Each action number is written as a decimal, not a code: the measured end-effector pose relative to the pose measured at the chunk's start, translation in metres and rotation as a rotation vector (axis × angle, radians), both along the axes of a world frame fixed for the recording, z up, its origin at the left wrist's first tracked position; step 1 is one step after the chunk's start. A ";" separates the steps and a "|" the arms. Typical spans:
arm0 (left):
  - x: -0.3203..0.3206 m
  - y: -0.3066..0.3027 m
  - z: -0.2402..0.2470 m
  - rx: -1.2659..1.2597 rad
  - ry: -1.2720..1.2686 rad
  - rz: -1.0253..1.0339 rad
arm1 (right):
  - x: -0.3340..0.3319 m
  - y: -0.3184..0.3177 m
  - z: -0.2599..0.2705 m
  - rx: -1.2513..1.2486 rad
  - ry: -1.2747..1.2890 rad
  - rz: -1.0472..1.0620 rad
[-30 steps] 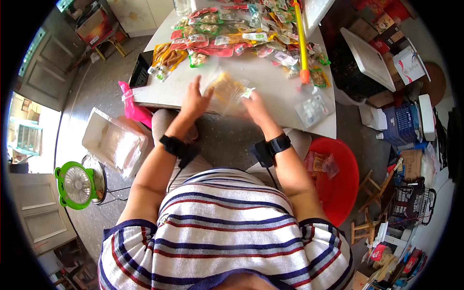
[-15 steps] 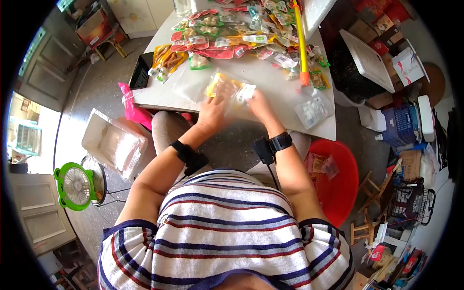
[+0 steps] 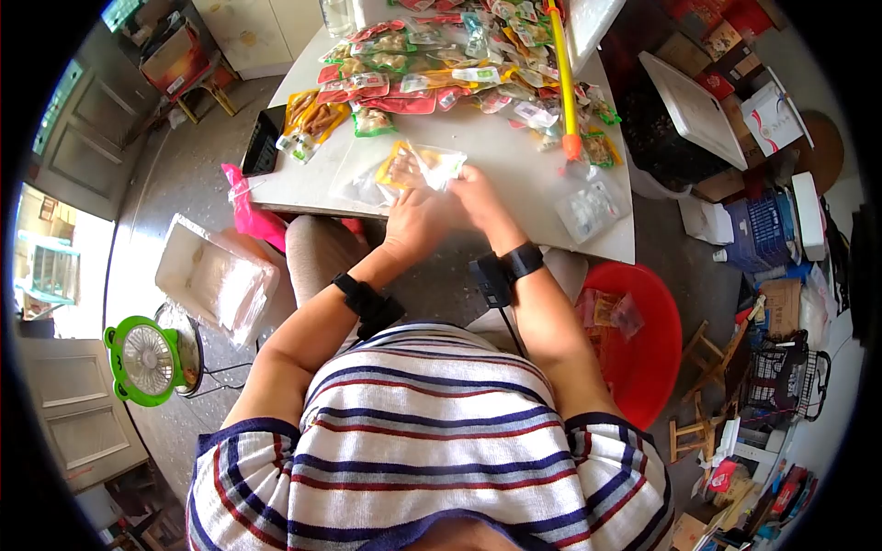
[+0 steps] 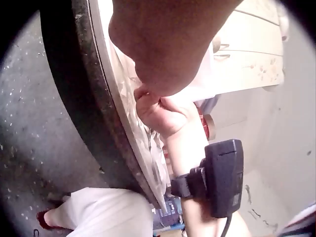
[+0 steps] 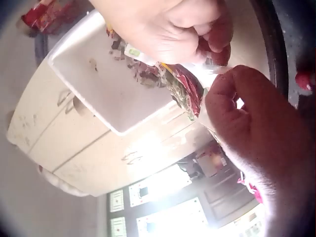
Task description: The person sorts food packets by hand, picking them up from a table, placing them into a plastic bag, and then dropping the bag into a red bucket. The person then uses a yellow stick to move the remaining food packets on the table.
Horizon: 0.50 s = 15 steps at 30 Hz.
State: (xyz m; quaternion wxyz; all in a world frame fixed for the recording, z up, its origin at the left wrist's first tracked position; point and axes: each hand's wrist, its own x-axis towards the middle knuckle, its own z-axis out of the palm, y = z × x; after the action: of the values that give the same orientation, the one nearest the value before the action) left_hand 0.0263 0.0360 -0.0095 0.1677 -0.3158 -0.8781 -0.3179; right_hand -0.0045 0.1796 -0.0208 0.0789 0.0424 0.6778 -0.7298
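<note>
A clear plastic bag [image 3: 372,184] with a yellow-edged food packet [image 3: 401,167] lies at the near edge of the white table. My left hand [image 3: 416,222] pinches the bag's near edge, its curled fingers [image 5: 229,91] showing in the right wrist view. Beside it, my right hand [image 3: 473,195] grips the bag's right end near a white label; in the right wrist view this hand [image 5: 173,29] has its fingers curled in on the film. The left wrist view shows my left hand [image 4: 158,39] large and dark, before my right hand [image 4: 165,116]. The fingertips are partly hidden there.
Many food packets [image 3: 404,92] cover the table's far side. A yellow pole [image 3: 564,83] and a bag of small packets [image 3: 588,209] lie to the right. A black basket [image 3: 264,142] stands left, a red tub [image 3: 657,340] below right, a foam box [image 3: 188,266] below left.
My left hand has moved right from the bag's left side and closed on its near edge next to my right hand. The bag has shifted left and toward me.
</note>
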 end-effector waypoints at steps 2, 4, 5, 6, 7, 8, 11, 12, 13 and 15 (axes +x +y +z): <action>0.003 -0.004 -0.001 -0.018 0.021 0.034 | -0.007 0.003 -0.014 0.261 0.096 -0.017; 0.004 -0.004 -0.005 -0.015 0.073 0.045 | -0.011 0.010 -0.019 0.631 0.287 -0.057; 0.004 -0.003 -0.006 -0.012 0.084 0.035 | -0.011 0.012 -0.023 0.483 0.197 -0.038; 0.003 -0.003 -0.006 -0.010 0.094 0.026 | -0.004 0.003 -0.008 0.333 0.108 -0.018; 0.004 -0.003 -0.007 -0.010 0.102 0.017 | 0.001 -0.004 -0.001 0.180 0.018 0.002; 0.005 -0.002 -0.007 -0.013 0.105 0.020 | -0.001 -0.006 -0.008 0.102 0.030 -0.032; 0.003 -0.001 -0.009 0.003 0.111 0.004 | -0.008 -0.011 -0.009 0.205 0.063 -0.182; 0.001 -0.002 -0.009 0.022 0.109 -0.019 | -0.008 -0.012 -0.011 0.229 0.101 -0.127; -0.001 -0.004 -0.009 0.043 0.107 -0.042 | -0.008 -0.014 -0.013 0.254 0.139 -0.072; 0.000 -0.005 -0.010 0.036 0.071 -0.039 | -0.005 -0.008 -0.010 0.348 0.173 -0.070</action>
State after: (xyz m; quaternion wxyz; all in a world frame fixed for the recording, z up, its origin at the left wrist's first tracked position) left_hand 0.0261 0.0311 -0.0197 0.1981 -0.3408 -0.8594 -0.3256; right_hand -0.0095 0.1720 -0.0313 -0.0137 0.0160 0.7961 -0.6049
